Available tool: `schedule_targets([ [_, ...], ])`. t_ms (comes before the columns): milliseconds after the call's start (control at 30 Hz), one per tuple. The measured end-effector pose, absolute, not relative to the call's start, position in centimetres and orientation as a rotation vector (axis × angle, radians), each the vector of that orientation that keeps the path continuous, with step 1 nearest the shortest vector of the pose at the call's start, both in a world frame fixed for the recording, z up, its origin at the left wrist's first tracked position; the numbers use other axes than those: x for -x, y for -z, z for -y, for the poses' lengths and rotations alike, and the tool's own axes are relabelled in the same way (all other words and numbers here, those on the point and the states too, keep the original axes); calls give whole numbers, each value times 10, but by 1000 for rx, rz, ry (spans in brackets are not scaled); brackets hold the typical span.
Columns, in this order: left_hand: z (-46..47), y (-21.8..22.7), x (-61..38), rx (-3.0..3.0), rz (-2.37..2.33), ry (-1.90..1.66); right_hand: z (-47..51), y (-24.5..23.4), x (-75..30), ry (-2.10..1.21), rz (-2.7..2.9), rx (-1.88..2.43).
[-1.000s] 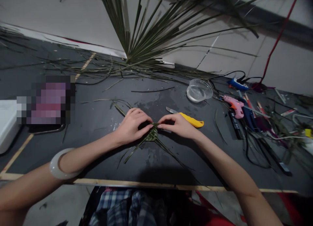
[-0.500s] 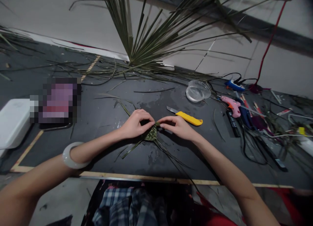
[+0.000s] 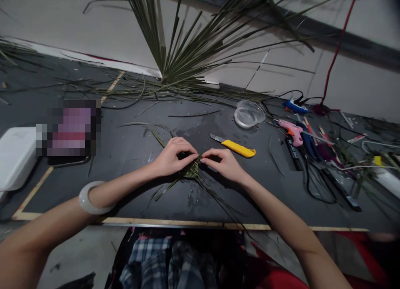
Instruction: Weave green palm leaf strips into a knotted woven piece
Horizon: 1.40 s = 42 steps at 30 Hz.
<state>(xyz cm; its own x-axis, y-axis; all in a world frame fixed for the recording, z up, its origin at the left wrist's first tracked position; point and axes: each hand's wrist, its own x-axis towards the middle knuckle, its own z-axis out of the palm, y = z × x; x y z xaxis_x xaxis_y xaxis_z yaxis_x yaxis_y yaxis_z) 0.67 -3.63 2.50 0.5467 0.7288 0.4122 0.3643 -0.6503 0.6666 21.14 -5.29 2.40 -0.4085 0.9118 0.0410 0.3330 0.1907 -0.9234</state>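
Between my hands is a small woven palm-leaf piece (image 3: 190, 171), green, with loose strips trailing from it over the dark table. My left hand (image 3: 175, 156) pinches its upper edge between thumb and fingers and covers part of the weave. Close beside it, my right hand (image 3: 225, 163) is closed in a pinch at the top right corner of the same piece. The fingertips of both hands nearly meet there. Just beyond my right hand lies a yellow utility knife (image 3: 239, 148) with its blade out, pointing left.
A clear plastic bowl (image 3: 249, 114) stands behind the knife. To the right lie a pink glue gun (image 3: 292, 131), a black marker (image 3: 293, 155) and cables. A fan of palm leaf (image 3: 175, 68) leans on the wall. At left are a blurred-out phone (image 3: 72, 128) and a white box (image 3: 18, 149).
My right fingertips have come slightly closer to my left ones at the corner of the woven piece. The whole view has shifted a little.
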Motion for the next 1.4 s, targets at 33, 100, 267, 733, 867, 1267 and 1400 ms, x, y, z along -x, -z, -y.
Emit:
schedule_targets([
  [33, 37, -26, -6, -2289, -880, -976, 52, -23, -211, -1274, 1827, 1150],
  [100, 38, -29, -4, -2353, -876, -1102, 50, -22, -211, -1450, 1758, 1120],
  [267, 41, -23, 3, -2609, -862, -1462, 48, -26, -206, -1959, 1544, 1046],
  [733, 41, -20, 14, -3007, -708, -1911, 46, -53, -195, -2099, 961, 967],
  [867, 39, -26, 9, -2531, -957, -1994, 43, -64, -205, -1825, 947, 1016],
  [1267, 30, -26, 1, -1607, -813, -1048, 52, -59, -197, -1602, 895, 1059],
  [1400, 30, -27, -1, -1612, -902, -1051, 50, -53, -194, -1686, 911, 1078],
])
